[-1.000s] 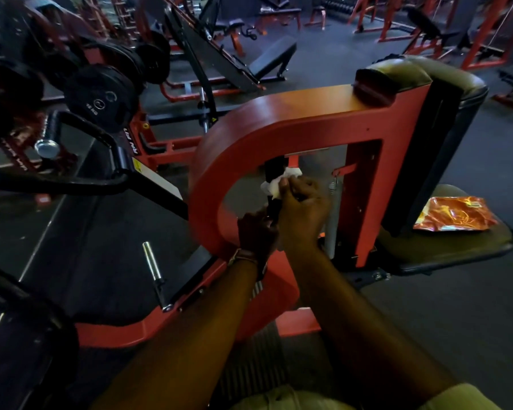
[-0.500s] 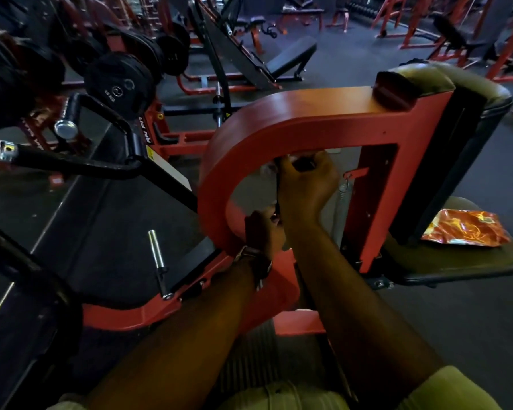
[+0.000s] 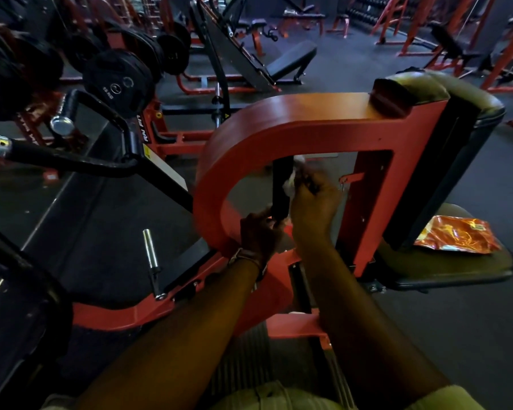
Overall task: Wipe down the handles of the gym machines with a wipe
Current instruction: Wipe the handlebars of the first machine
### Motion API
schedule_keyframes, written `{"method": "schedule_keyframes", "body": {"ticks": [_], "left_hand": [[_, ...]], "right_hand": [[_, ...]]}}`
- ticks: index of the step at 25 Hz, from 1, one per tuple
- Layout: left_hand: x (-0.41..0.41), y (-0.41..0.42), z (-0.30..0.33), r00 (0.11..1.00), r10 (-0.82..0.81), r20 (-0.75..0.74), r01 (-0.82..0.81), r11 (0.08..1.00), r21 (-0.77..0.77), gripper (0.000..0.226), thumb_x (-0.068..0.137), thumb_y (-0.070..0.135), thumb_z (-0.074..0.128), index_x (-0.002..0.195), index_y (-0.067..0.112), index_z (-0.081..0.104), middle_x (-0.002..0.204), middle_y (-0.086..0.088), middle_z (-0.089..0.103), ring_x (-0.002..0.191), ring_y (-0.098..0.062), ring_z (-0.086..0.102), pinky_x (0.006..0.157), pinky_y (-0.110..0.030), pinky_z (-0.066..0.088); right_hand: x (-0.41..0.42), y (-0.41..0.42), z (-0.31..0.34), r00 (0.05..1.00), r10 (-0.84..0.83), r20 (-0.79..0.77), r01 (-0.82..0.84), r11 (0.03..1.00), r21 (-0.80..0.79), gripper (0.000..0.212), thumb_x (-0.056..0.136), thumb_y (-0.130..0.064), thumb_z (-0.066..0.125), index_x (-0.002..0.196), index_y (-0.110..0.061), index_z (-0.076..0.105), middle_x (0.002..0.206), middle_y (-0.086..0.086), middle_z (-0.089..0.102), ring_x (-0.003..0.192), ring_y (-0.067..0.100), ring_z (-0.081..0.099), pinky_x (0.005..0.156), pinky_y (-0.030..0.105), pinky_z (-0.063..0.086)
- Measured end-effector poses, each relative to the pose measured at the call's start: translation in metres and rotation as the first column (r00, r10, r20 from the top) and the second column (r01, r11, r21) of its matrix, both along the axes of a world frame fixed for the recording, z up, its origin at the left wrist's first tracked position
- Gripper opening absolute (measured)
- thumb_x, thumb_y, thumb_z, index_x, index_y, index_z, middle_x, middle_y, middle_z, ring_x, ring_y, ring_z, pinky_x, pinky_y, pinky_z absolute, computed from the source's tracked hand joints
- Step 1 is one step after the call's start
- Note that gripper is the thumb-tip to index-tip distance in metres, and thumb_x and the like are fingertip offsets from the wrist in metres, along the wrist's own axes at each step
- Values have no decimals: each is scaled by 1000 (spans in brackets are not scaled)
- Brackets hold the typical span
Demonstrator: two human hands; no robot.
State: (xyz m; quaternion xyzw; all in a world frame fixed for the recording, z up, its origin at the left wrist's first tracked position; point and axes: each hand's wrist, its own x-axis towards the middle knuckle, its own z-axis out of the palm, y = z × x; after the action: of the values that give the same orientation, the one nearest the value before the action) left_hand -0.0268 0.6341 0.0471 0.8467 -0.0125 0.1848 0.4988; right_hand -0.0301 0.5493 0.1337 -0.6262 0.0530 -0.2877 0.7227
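A black upright handle point(image 3: 282, 184) stands inside the opening of the red machine frame point(image 3: 282, 125). My right hand point(image 3: 313, 202) grips a white wipe point(image 3: 289, 184) and presses it against the right side of the handle, about halfway up; the hand is blurred. My left hand point(image 3: 259, 235), with a band at the wrist, holds the handle's lower end, its fingers curled around it. Most of the wipe is hidden inside my right hand.
An orange foil packet point(image 3: 456, 236) lies on the machine's dark seat point(image 3: 444, 269), under the padded backrest point(image 3: 444, 93). Black lever arms point(image 3: 71, 161) and weight plates point(image 3: 116, 81) stand at left, a steel peg point(image 3: 150, 250) below them. Benches and red racks fill the far floor.
My right hand went up to the top of the handle and has come back down to its middle with the wipe. My left hand stayed at the handle's base.
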Motion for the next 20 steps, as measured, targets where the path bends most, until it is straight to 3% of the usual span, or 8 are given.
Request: {"method": "schedule_keyframes", "body": {"ticks": [2,4,6,7,9,12,17,20], "left_hand": [[-2,0,0,999,-27,-37,27,999,-21,23,83,23,73,103,15,79,90,0,78,79,-5,70,68,-22,53],[-3,1,5,998,21,-60,-17,997,76,25,82,33,74,102,18,79,84,-3,78,79,-14,72,66,-24,50],[-3,1,6,998,66,-21,-61,978,200,32,81,38,70,104,17,78,86,-7,77,85,-23,72,65,-27,45],[-5,1,9,997,61,-48,-52,983,176,32,82,35,71,106,15,78,88,-9,77,88,-24,72,63,-22,41],[-7,1,12,990,49,-131,-40,997,73,27,84,26,76,108,13,78,92,-11,77,91,-23,72,63,-13,35],[-7,3,14,988,38,-148,-29,998,64,26,86,28,77,108,15,78,90,-13,77,90,-25,71,63,-19,35],[-7,2,14,989,46,-141,-40,998,43,24,83,29,78,104,19,77,86,-8,77,86,-21,72,64,-21,40],[-7,2,12,994,28,-106,-23,999,48,22,82,28,80,101,16,79,85,-9,76,82,-22,71,62,-22,38]], "right_hand": [[4,-10,-2,977,172,-127,-162,983,83,30,92,8,53,103,-9,75,95,10,74,84,14,68,72,24,53],[13,-12,21,949,297,-111,-268,939,216,26,86,8,49,87,-7,70,77,4,67,68,9,61,63,19,45],[28,-11,49,915,396,-71,-342,859,381,20,89,-1,46,83,-12,61,73,3,58,65,13,55,63,23,43],[32,-9,53,889,453,-65,-385,816,432,23,95,-3,41,84,-11,60,74,3,59,66,14,56,66,25,45],[29,-9,39,815,565,-125,-481,782,396,34,100,-3,32,81,-4,60,67,3,66,61,15,64,65,26,51],[29,-16,22,688,693,-215,-625,717,308,41,102,-12,28,88,2,64,71,9,73,66,23,70,69,35,55],[58,-24,38,715,699,-17,-643,667,376,36,89,-34,44,98,-9,68,93,7,70,88,25,65,86,38,50],[37,-26,3,657,730,-187,-709,683,172,33,84,-20,50,90,0,75,91,14,75,88,27,71,85,38,56]]}}
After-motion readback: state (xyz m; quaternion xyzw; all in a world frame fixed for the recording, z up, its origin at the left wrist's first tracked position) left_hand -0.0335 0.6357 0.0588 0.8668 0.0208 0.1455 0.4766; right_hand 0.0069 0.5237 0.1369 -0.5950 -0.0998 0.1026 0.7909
